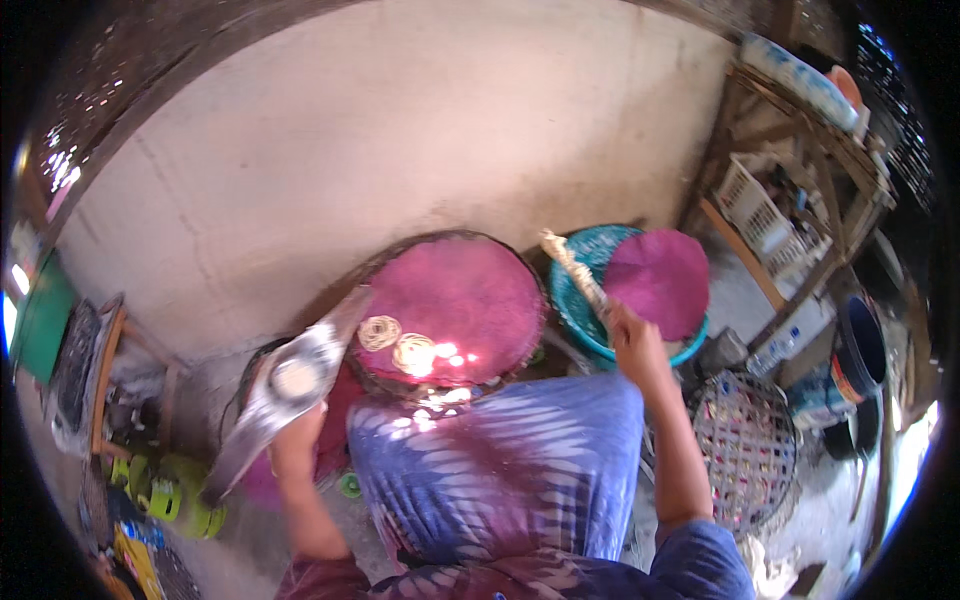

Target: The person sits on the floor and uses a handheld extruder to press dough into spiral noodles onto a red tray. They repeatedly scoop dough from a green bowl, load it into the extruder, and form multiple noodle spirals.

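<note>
My left hand (296,442) grips a long flat metal tool (290,385) with a round disc in its middle, held slanted at the left edge of a round woven tray (440,240) lined with pink cloth. Two pale noodle coils (378,332) (413,352) lie on the cloth near the tool's tip. Raised to the right of the tray, my right hand (635,342) holds a pale-coated stick (575,270) over a teal basin (572,305). A round pink cloth disc (660,280) rests on that basin. My purple tie-dye garment hides the tray's near edge.
A pale plaster wall stands behind the tray. A woven basket (745,445) and a blue bucket (860,350) sit at the right, below a wooden shelf (800,140) holding a white crate (750,205). A green gas cylinder (180,495) lies at the lower left.
</note>
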Demonstrator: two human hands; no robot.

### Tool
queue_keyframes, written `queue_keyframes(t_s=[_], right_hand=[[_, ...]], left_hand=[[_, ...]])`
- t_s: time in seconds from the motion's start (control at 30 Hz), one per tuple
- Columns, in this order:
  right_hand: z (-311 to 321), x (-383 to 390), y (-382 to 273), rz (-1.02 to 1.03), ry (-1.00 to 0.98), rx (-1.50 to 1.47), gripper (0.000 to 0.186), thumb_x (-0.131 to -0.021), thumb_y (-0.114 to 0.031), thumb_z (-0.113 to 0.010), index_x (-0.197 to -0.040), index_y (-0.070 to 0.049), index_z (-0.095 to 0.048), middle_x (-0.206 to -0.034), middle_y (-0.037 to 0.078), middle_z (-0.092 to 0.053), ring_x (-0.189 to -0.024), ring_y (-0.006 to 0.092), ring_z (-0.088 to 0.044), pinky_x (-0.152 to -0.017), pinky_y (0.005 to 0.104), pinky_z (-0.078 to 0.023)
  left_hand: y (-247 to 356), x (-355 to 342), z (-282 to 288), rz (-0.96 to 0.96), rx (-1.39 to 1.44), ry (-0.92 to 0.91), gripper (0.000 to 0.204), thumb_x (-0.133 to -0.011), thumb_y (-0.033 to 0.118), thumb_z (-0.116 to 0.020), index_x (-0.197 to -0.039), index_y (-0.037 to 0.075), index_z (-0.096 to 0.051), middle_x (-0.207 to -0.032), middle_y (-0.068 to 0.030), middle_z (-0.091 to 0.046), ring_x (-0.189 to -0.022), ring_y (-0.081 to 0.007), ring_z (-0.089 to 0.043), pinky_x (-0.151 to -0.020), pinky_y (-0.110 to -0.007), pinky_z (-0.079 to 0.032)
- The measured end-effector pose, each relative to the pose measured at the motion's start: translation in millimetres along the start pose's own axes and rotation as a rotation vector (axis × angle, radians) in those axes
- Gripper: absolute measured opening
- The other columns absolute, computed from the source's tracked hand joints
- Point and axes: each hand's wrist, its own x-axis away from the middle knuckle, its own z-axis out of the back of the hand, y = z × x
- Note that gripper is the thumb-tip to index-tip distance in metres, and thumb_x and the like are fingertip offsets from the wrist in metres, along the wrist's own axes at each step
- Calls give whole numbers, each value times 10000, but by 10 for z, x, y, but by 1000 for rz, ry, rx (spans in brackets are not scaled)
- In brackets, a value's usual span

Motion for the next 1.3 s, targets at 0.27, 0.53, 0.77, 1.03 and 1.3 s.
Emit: queue_keyframes(t_s=[0.27,0.53,0.77,1.03,1.3], right_hand=[[38,-183,757,-163,-598,1001,250,-844,-208,-540,-992,-104,-712,-1155,91,-639,-1048,283,-615,-851,483,-450],[877,522,-2490,852,-127,246,145,-730,-202,-582,-786,-83,-644,-793,45,-594,-815,176,-610,-721,317,-464],[1190,552,-2870,1022,-25,370,161,-730,-215,-581,-728,-82,-670,-750,27,-624,-718,190,-546,-780,355,-402],[1163,538,-2890,909,-21,430,71,-664,-194,-638,-655,-125,-649,-679,-45,-524,-709,149,-520,-767,340,-401],[978,170,-2960,820,-390,147,242,-752,-278,-630,-830,-65,-714,-762,117,-661,-768,314,-640,-631,424,-483]], left_hand=[[-161,367,688,293,1050,229,267,-781,79,-632,-1028,-6,-577,-929,-53,-560,-807,-130,-525,-720,-260,-434],[24,707,66,601,1008,118,245,-785,71,-638,-1006,65,-532,-908,-27,-548,-752,-113,-521,-677,-259,-441],[-165,932,34,693,1081,68,246,-790,67,-630,-1016,65,-531,-930,-32,-552,-764,-115,-527,-679,-265,-449],[-309,970,130,734,1208,29,237,-794,62,-616,-1011,68,-521,-934,-35,-545,-760,-117,-526,-666,-272,-454],[-56,634,243,530,1205,23,180,-794,72,-598,-918,83,-469,-829,-25,-478,-687,-116,-481,-604,-271,-425]])
